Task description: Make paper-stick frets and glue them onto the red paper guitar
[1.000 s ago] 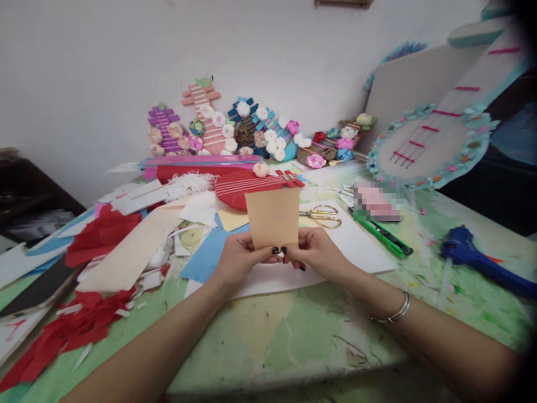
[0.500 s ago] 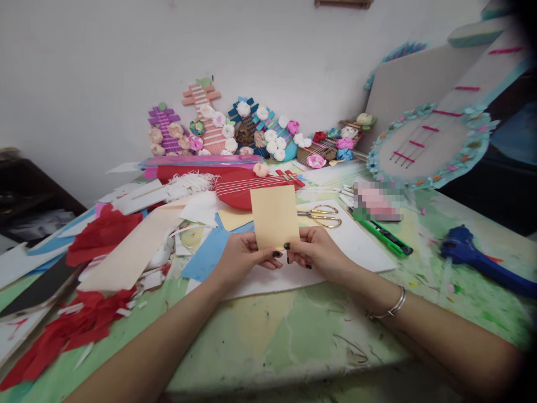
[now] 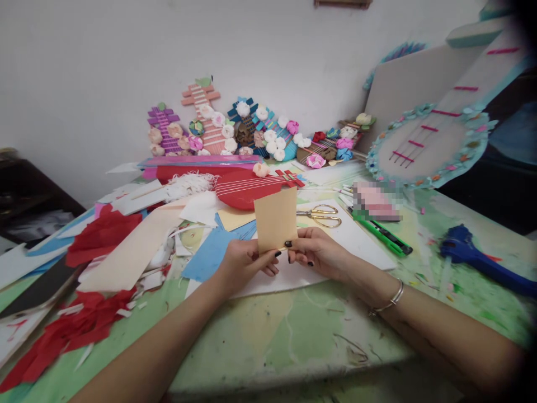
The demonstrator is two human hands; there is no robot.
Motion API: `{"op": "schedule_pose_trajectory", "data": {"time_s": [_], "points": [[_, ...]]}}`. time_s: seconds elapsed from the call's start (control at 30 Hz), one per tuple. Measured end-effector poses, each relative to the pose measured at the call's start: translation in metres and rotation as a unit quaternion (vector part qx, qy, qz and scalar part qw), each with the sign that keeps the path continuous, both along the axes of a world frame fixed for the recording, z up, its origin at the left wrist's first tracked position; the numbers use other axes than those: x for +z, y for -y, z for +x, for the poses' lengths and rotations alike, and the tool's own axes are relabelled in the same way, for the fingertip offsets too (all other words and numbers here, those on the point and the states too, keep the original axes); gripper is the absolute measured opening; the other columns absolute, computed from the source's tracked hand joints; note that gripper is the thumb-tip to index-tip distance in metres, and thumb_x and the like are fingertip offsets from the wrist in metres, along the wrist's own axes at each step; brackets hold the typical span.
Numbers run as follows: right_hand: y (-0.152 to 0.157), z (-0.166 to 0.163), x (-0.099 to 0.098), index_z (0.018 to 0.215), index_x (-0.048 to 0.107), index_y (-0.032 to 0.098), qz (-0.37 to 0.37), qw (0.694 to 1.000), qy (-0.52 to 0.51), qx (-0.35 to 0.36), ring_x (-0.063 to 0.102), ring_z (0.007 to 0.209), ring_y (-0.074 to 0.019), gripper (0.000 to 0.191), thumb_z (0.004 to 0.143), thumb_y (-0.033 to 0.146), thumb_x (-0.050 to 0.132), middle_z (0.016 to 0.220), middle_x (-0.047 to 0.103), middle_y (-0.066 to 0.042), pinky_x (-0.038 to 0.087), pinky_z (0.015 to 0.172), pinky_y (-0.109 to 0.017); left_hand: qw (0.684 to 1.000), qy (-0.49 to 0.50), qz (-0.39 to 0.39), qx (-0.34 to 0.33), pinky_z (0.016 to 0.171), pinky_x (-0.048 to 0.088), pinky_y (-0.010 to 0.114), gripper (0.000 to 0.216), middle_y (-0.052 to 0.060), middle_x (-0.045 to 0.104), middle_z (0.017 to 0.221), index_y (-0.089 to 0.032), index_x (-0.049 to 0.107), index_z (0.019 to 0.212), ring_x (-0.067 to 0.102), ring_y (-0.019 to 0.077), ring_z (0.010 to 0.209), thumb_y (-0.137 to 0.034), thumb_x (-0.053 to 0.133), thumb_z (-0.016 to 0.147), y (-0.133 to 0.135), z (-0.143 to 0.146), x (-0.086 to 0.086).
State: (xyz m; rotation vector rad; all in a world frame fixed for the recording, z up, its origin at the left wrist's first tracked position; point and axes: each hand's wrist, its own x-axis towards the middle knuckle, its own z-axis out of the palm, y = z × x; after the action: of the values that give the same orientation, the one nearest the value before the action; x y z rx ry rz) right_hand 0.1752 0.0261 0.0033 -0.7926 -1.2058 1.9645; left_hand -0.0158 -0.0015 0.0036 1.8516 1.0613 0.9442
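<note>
A small pale yellow sheet of paper (image 3: 277, 217) stands nearly upright between my hands, above a white board (image 3: 361, 246). My left hand (image 3: 247, 262) pinches its lower edge with the thumb in front. My right hand (image 3: 314, 252) grips the lower right corner, thumb and fingertips closed on it. Along the bottom edge, the paper looks folded or rolled into a narrow strip. Just behind the sheet lie gold-handled scissors (image 3: 323, 215) and a red paper lute shape (image 3: 239, 189) with white strings. Blue paper (image 3: 213, 252) rests left of my hands.
On the right are a green utility knife (image 3: 386, 238) and a blue glue gun (image 3: 486, 257). Crumpled red paper (image 3: 84, 322) and a long cream strip (image 3: 130, 246) cover the left side. Several flower-decorated instrument models (image 3: 210, 126) lean on the wall; a large pale one (image 3: 432, 148) stands right.
The yellow sheet has turned slightly and its top edge now slants. My thumbs have shifted a little along its bottom edge, and both hands keep hold of it.
</note>
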Motion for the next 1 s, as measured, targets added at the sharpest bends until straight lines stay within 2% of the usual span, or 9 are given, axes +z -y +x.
{"op": "schedule_pose_trajectory", "data": {"time_s": [0.3, 0.47, 0.57, 0.67, 0.77, 0.87, 1.0], "points": [[0.001, -0.002, 0.001, 0.071, 0.062, 0.007, -0.039, 0.999, -0.019, 0.0, 0.058, 0.041, -0.0063, 0.014, 0.067, 0.019, 0.069, 0.056, 0.067, -0.006, 0.045, 0.041, -0.011, 0.985, -0.102, 0.139, -0.016, 0.042, 0.047, 0.013, 0.03, -0.001, 0.061, 0.042, -0.013, 0.057, 0.059, 0.06, 0.0088, 0.037, -0.025, 0.049, 0.085, 0.004, 0.002, 0.002], [0.0, -0.001, -0.002, 0.076, 0.062, 0.008, -0.017, 1.0, -0.02, 0.012, 0.063, 0.048, -0.009, 0.02, 0.069, 0.025, 0.071, 0.063, 0.069, -0.006, 0.05, 0.046, -0.013, 0.983, -0.114, 0.143, -0.019, 0.04, 0.044, 0.012, 0.036, -0.003, 0.057, 0.037, -0.015, 0.053, 0.052, 0.057, 0.0071, 0.034, -0.025, 0.046, 0.086, 0.005, 0.0, 0.006], [-0.001, 0.0, -0.004, 0.08, 0.062, 0.008, 0.019, 0.999, -0.017, 0.024, 0.066, 0.053, -0.0117, 0.025, 0.071, 0.03, 0.07, 0.066, 0.069, -0.007, 0.052, 0.048, -0.015, 0.993, -0.085, 0.088, -0.005, 0.037, 0.043, 0.013, 0.035, -0.002, 0.056, 0.037, -0.015, 0.053, 0.054, 0.057, 0.0082, 0.033, -0.027, 0.047, 0.085, 0.005, 0.0, 0.006], [0.0, -0.001, -0.003, 0.08, 0.062, 0.009, 0.051, 0.999, -0.003, 0.015, 0.067, 0.054, -0.0131, 0.028, 0.07, 0.034, 0.07, 0.066, 0.069, -0.007, 0.052, 0.049, -0.016, 1.0, -0.008, -0.025, 0.008, 0.032, 0.042, 0.015, 0.036, -0.001, 0.056, 0.036, -0.014, 0.052, 0.054, 0.056, 0.0105, 0.031, -0.034, 0.049, 0.084, 0.006, 0.003, 0.005], [0.003, -0.003, -0.001, 0.079, 0.06, 0.01, 0.087, 0.996, 0.017, -0.005, 0.066, 0.051, -0.0137, 0.03, 0.071, 0.038, 0.069, 0.064, 0.069, -0.006, 0.053, 0.047, -0.019, 0.988, 0.086, -0.131, 0.015, 0.029, 0.042, 0.018, 0.038, 0.0, 0.056, 0.038, -0.013, 0.052, 0.054, 0.057, 0.0137, 0.031, -0.04, 0.053, 0.08, 0.005, 0.005, 0.003], [0.007, -0.004, 0.003, 0.078, 0.058, 0.011, 0.128, 0.991, 0.037, -0.029, 0.064, 0.045, -0.013, 0.032, 0.073, 0.042, 0.065, 0.059, 0.067, -0.004, 0.051, 0.043, -0.019, 0.975, 0.142, -0.171, 0.011, 0.027, 0.041, 0.018, 0.036, 0.001, 0.059, 0.043, -0.012, 0.053, 0.057, 0.057, 0.0151, 0.032, -0.041, 0.058, 0.077, 0.004, 0.007, 0.003], [0.01, -0.004, 0.006, 0.075, 0.055, 0.012, 0.155, 0.985, 0.066, -0.048, 0.059, 0.038, -0.0111, 0.034, 0.075, 0.046, 0.062, 0.055, 0.065, -0.003, 0.047, 0.036, -0.018, 0.97, 0.156, -0.187, 0.004, 0.027, 0.04, 0.017, 0.035, 0.002, 0.059, 0.042, -0.011, 0.052, 0.057, 0.058, 0.0153, 0.032, -0.04, 0.058, 0.078, 0.002, 0.008, 0.003]]}}
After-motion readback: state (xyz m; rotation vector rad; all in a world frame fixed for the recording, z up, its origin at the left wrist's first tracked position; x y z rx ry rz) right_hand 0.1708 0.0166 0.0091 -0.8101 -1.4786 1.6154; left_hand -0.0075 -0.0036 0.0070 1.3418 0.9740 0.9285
